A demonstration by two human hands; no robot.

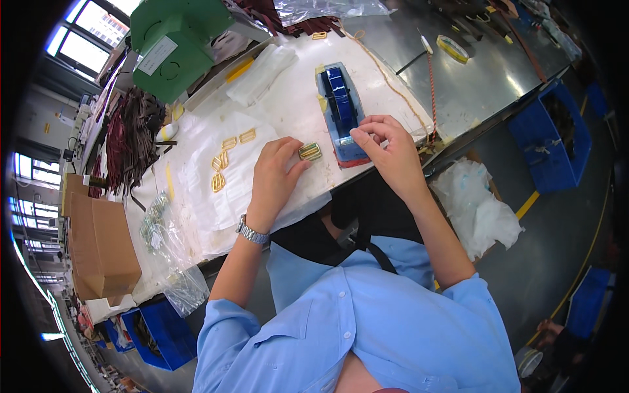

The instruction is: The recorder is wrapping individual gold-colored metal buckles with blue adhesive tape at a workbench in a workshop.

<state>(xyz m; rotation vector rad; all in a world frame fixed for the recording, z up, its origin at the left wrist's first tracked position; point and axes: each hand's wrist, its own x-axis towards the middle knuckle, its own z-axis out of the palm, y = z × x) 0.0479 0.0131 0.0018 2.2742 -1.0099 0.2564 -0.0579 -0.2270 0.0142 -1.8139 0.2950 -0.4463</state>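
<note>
At the near edge of the white work surface, my left hand (pixel 276 171) holds a gold slide buckle (pixel 310 151) by its left end between thumb and index finger. It may be more than one buckle stacked; I cannot tell. My right hand (pixel 388 147) is closed in a pinch at the front end of a tape dispenser (pixel 358 149), on the clear tape's end. A blue roll (pixel 339 92) sits in the dispenser. Left of my left hand, several loose gold buckles (pixel 223 159) lie on a thin white sheet (pixel 200 134).
A green machine (pixel 171 56) stands at the back left, beside hanging dark strips (pixel 128 111). A cardboard box (pixel 101 242) and a clear bag of metal parts (pixel 157 223) are at the left. A yellow tape roll (pixel 452 49) lies far right; blue bins (pixel 553 137) stand below the table.
</note>
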